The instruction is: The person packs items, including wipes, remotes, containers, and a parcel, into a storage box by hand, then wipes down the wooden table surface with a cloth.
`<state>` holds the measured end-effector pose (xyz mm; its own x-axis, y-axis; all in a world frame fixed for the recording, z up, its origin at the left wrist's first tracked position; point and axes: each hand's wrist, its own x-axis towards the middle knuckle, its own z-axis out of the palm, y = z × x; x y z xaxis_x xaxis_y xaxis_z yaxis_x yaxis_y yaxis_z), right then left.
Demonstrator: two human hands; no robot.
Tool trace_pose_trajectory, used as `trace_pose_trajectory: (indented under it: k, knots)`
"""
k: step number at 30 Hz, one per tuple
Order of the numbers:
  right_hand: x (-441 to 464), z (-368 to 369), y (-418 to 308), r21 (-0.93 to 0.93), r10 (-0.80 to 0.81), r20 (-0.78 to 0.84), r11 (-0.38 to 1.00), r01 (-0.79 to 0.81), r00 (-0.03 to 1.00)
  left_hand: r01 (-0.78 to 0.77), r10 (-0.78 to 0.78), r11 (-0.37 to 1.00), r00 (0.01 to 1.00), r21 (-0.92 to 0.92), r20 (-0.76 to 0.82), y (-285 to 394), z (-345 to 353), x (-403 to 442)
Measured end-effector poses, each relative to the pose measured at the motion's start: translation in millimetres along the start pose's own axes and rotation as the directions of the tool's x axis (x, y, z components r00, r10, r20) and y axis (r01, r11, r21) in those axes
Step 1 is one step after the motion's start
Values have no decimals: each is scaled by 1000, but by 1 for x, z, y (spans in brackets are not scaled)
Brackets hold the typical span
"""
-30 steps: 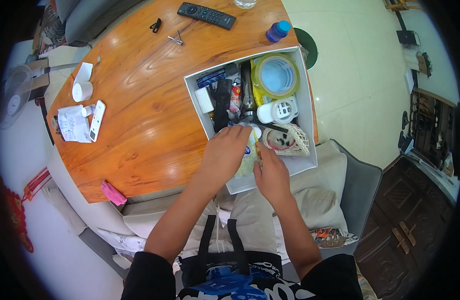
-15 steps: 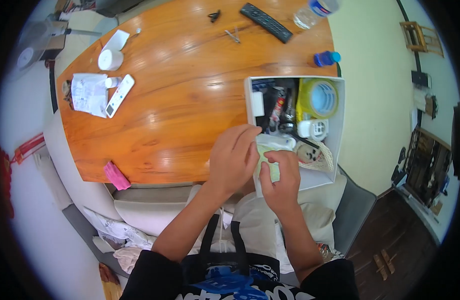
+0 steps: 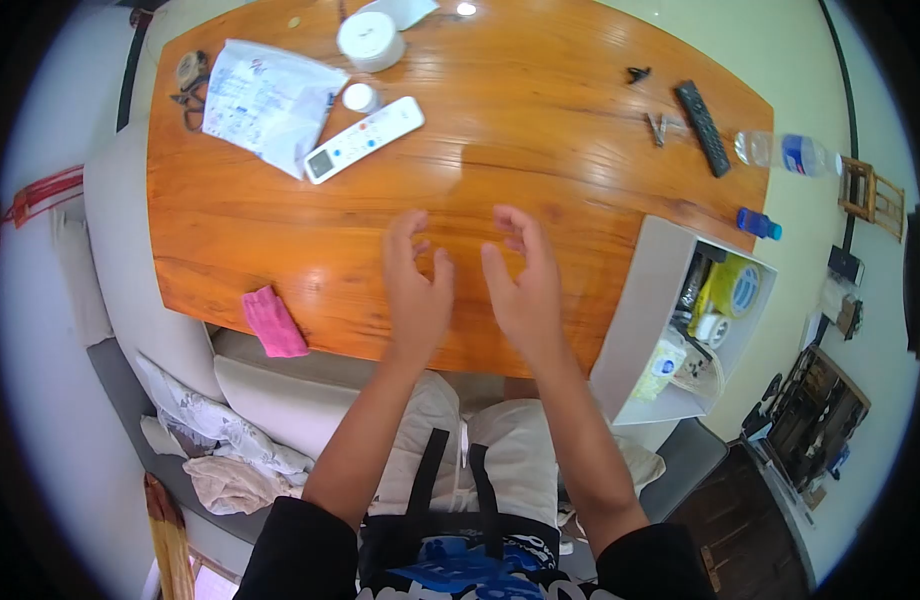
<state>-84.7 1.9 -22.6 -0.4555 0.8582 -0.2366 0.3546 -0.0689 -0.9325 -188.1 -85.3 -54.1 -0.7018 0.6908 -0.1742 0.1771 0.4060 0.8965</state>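
Both of my hands hover over the front middle of the wooden table (image 3: pixel 360 235), apart from each other with palms facing. My left hand (image 3: pixel 418 285) has its fingers curved and parted from the thumb, holding nothing. My right hand (image 3: pixel 525 285) mirrors it, thumb and fingers apart, also with nothing in it. To the right stands a white box (image 3: pixel 625 320) at the table's edge. Inside it are a roll of yellow tape (image 3: pixel 735 288), a tissue pack (image 3: pixel 664 362) with a blue mark and other small items. A white remote control (image 3: pixel 365 140) lies beyond my left hand.
A pink cloth (image 3: pixel 275 322) hangs at the front left edge. At the back left are a white plastic packet (image 3: pixel 265 105), scissors (image 3: pixel 192 105), a round white container (image 3: pixel 370 42) and a small white bottle (image 3: pixel 361 97). A black remote (image 3: pixel 702 128), water bottle (image 3: pixel 788 153) and blue bottle (image 3: pixel 759 223) are right.
My hands have left the box and moved left over the table, spreading apart. The tissue pack now lies in the box with nobody touching it. The view has turned toward the left.
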Motion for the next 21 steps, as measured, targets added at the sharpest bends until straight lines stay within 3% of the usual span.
trace_pose_trajectory:
  k: [6, 12, 15, 18, 21]
  knots:
    - [71, 82, 14, -45, -51, -24, 998, 50, 998, 64, -39, 986, 987, 154, -157, -43, -58, 66]
    - [120, 116, 21, -392, -291, 110, 866, 310, 950, 131, -103, 973, 983, 190, -150, -59, -72, 104]
    - [126, 120, 23, -578, -293, 242, 723, 380, 925, 105, -69, 959, 987, 261, -144, -59, -72, 112]
    - [118, 119, 11, -682, -159, 256, 669, 295, 953, 108, -74, 961, 988, 255, -138, -56, -71, 111]
    - [115, 115, 18, -688, -216, 243, 649, 326, 945, 117, -86, 960, 988, 253, -131, -55, -72, 106]
